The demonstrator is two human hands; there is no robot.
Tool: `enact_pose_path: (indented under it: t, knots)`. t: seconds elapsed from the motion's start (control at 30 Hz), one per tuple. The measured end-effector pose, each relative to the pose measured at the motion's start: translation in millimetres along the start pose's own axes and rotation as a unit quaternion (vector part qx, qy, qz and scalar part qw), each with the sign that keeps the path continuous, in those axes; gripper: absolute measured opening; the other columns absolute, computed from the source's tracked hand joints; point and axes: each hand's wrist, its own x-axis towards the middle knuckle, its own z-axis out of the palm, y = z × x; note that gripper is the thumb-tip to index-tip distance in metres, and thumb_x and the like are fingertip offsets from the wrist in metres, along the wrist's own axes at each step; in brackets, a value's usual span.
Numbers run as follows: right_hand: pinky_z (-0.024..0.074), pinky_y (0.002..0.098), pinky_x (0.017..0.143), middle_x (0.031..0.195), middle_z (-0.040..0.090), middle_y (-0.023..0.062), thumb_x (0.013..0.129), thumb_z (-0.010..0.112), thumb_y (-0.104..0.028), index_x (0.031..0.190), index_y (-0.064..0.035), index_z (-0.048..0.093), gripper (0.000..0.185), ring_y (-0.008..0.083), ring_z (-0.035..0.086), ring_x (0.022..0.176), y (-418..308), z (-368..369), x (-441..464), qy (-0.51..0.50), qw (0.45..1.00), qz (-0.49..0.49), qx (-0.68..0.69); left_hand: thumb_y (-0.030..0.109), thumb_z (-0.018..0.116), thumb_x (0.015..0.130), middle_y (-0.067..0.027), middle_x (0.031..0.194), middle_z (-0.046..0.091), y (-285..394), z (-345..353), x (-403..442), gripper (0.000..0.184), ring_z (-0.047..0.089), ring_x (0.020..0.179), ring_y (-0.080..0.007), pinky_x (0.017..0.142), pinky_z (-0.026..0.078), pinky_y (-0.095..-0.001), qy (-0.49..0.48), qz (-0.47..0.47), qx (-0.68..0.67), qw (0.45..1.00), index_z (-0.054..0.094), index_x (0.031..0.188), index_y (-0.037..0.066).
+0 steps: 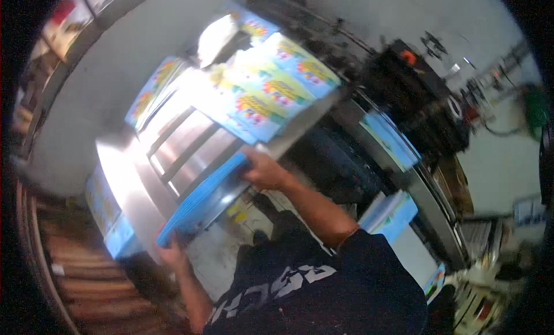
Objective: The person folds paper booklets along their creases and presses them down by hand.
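Note:
Between my two hands is a stack of blue sheets [202, 199], held on edge in front of my body so its many thin layers show. My left hand [173, 253] is closed on the stack's lower left end. At the upper right end my right hand [266, 169] grips the same stack. Just beyond it stands a shiny metal table with slots [184, 139]. Piles of printed blue and yellow sheets [259, 101] lie on that table, close to my right hand. Motion blur hides the fine print.
A printed blue pile [151, 92] stands at the table's far left, and another blue stack [120, 237] sits at its near left. Dark machinery [415, 92] runs along the right, with blue sheets [392, 140] on it. More sheets [389, 214] lie beside my right elbow. Wooden slats [92, 277] are at lower left.

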Motion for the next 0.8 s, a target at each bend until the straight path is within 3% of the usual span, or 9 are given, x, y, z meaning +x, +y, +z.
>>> enact_pose_path:
  t: [0.13, 0.23, 0.43, 0.5, 0.57, 0.63, 0.7, 0.73, 0.8]
  knots:
    - [0.0423, 0.0335, 0.095, 0.109, 0.062, 0.0079, 0.077, 0.078, -0.017, 0.121, -0.0049, 0.052, 0.053, 0.0185, 0.057, 0.102, -72.2, -8.2, -96.5, 0.054, 0.981, 0.162, 0.096, 0.014, 0.07, 0.086, -0.0045, 0.089, 0.061, 36.1, -16.6, -24.0, 0.031, 0.057, 0.073, -0.0123, 0.064, 0.048, -0.0256, -0.122, -0.073, -0.074, 0.987, 0.053, 0.109, 0.003]
    - [0.0434, 0.0332, 0.093, 0.109, 0.062, 0.0071, 0.077, 0.078, -0.016, 0.118, -0.0053, 0.055, 0.048, 0.0163, 0.057, 0.1, -81.9, -7.0, -188.4, 0.131, 0.955, 0.224, 0.144, 0.019, 0.072, 0.083, -0.0039, 0.088, 0.06, 60.3, -0.3, -52.6, 0.036, 0.056, 0.075, -0.0119, 0.065, 0.047, -0.027, -0.239, -0.112, 0.039, 0.964, 0.053, 0.109, 0.004]
    - [0.0449, 0.0342, 0.091, 0.107, 0.063, 0.0072, 0.075, 0.077, -0.01, 0.12, -0.0042, 0.053, 0.052, 0.0187, 0.058, 0.103, -83.7, -23.7, -351.0, 0.292, 0.873, 0.374, 0.109, 0.024, 0.077, 0.079, -0.0044, 0.093, 0.059, 48.6, 86.4, -113.6, 0.038, 0.055, 0.082, -0.0134, 0.075, 0.047, -0.0295, -0.436, -0.112, -0.027, 0.892, 0.052, 0.101, 0.004]
    - [0.0454, 0.0349, 0.093, 0.108, 0.063, 0.0081, 0.075, 0.075, -0.007, 0.122, -0.0018, 0.052, 0.052, 0.0206, 0.058, 0.104, -101.2, -21.7, -403.2, 0.422, 0.833, 0.273, 0.23, 0.02, 0.075, 0.08, -0.0035, 0.093, 0.06, 52.6, 122.2, -137.8, 0.036, 0.056, 0.081, -0.0134, 0.074, 0.047, -0.0291, -0.502, -0.101, -0.003, 0.859, 0.053, 0.103, 0.004]
    - [0.0478, 0.035, 0.089, 0.104, 0.065, 0.0072, 0.077, 0.075, -0.011, 0.115, -0.0025, 0.058, 0.043, 0.0201, 0.061, 0.096, -105.0, -21.9, -464.8, 0.548, 0.776, 0.243, 0.195, 0.022, 0.068, 0.087, -0.0053, 0.098, 0.06, 76.8, 167.1, -168.2, 0.032, 0.056, 0.089, -0.0147, 0.079, 0.047, -0.0319, -0.609, -0.088, 0.023, 0.788, 0.054, 0.11, 0.003]
    - [0.0475, 0.0349, 0.089, 0.104, 0.065, 0.0073, 0.074, 0.074, -0.003, 0.114, -0.0024, 0.058, 0.044, 0.0206, 0.061, 0.096, -120.4, -26.2, -529.0, 0.644, 0.717, 0.217, 0.153, 0.033, 0.059, 0.094, -0.011, 0.111, 0.059, 36.5, 231.1, -184.7, 0.042, 0.054, 0.103, -0.0196, 0.09, 0.044, -0.0372, -0.72, -0.077, -0.045, 0.688, 0.052, 0.122, 0.002]
    - [0.0476, 0.0363, 0.089, 0.109, 0.062, 0.0091, 0.068, 0.075, -0.001, 0.12, -0.0015, 0.053, 0.056, 0.0234, 0.059, 0.1, -140.4, -31.8, -600.6, 0.724, 0.643, 0.206, 0.144, 0.046, 0.052, 0.096, -0.0176, 0.128, 0.053, 93.9, 305.8, -215.3, 0.06, 0.049, 0.121, -0.0268, 0.101, 0.039, -0.0428, -0.778, -0.16, -0.094, 0.6, 0.044, 0.136, 0.002]
    - [0.0466, 0.0372, 0.091, 0.113, 0.059, 0.0104, 0.067, 0.075, -0.001, 0.124, -0.0018, 0.05, 0.062, 0.0252, 0.058, 0.104, -157.9, -36.8, -628.9, 0.775, 0.572, 0.245, 0.11, 0.047, 0.052, 0.095, -0.0185, 0.132, 0.051, 98.1, 355.1, -230.2, 0.063, 0.047, 0.125, -0.029, 0.103, 0.038, -0.044, -0.743, -0.221, -0.089, 0.626, 0.041, 0.139, 0.003]
    - [0.0419, 0.0391, 0.096, 0.116, 0.057, 0.0133, 0.071, 0.072, -0.004, 0.126, 0.0009, 0.048, 0.06, 0.0282, 0.054, 0.108, -168.5, -41.3, -697.1, 0.843, 0.502, 0.187, 0.054, 0.05, 0.052, 0.094, -0.019, 0.139, 0.046, 79.3, 459.5, -248.2, 0.069, 0.042, 0.131, -0.0312, 0.106, 0.037, -0.0452, -0.661, -0.297, -0.081, 0.684, 0.035, 0.143, 0.003]
